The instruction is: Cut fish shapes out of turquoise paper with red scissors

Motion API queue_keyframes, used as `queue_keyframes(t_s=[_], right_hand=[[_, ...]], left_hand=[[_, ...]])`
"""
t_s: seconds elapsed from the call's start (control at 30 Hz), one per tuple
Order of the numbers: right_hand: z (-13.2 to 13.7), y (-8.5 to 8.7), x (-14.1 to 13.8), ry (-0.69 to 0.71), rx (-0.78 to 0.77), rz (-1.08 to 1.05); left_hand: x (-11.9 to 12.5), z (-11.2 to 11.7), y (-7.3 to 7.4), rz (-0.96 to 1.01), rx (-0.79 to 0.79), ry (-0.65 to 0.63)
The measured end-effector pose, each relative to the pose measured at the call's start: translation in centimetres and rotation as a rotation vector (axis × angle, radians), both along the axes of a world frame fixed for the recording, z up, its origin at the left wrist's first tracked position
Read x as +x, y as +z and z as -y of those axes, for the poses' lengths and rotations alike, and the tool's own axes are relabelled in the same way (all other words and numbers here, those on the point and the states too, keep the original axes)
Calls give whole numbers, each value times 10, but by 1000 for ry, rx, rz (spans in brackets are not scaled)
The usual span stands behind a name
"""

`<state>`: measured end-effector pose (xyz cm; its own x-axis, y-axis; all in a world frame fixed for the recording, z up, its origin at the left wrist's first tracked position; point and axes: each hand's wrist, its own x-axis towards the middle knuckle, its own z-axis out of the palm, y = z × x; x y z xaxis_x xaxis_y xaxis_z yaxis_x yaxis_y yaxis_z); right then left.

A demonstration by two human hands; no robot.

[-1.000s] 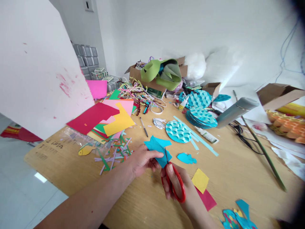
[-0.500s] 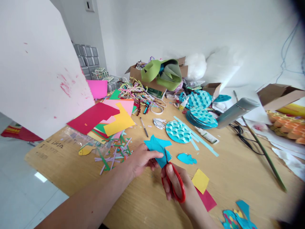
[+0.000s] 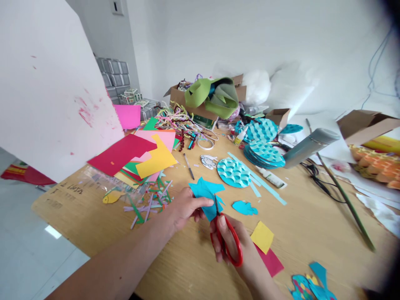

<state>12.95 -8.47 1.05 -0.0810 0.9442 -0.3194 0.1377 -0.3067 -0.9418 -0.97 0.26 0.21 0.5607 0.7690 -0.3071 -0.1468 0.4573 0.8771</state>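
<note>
Pinched between the thumb and fingers of my left hand (image 3: 190, 206) is a piece of blue paper (image 3: 203, 191) with pointed, cut edges. My right hand (image 3: 229, 237) grips red-handled scissors (image 3: 236, 246), its fingers in the loops. The dark blades lie against the lower right part of the paper, close to my left thumb. A blue paper fish (image 3: 244, 207) rests flat on the table just right of the paper. Below it lie a yellow paper square (image 3: 262, 237) and a dark pink piece of paper (image 3: 270, 260).
Colored paper sheets (image 3: 125, 154) and thin paper strips (image 3: 150, 204) spread over the left side. A pen (image 3: 188, 166), a scalloped blue disc (image 3: 233, 172) and a glue bottle (image 3: 271, 178) lie beyond my hands. A grey thermos (image 3: 311, 148) and a green stick (image 3: 346, 202) are at right.
The scissors have shifted slightly left along the blue paper, and its lower right edge now shows a cut, split tip. My left hand has barely moved.
</note>
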Motion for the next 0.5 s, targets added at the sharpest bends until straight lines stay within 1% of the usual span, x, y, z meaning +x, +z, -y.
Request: queue_keyframes(t_s=[0.33,0.5], right_hand=[[1,-2,0,2,25,-19],[1,-2,0,4,29,5]], left_hand=[[0,1,2,-4,0,3],[0,1,3,-9,-18,4]])
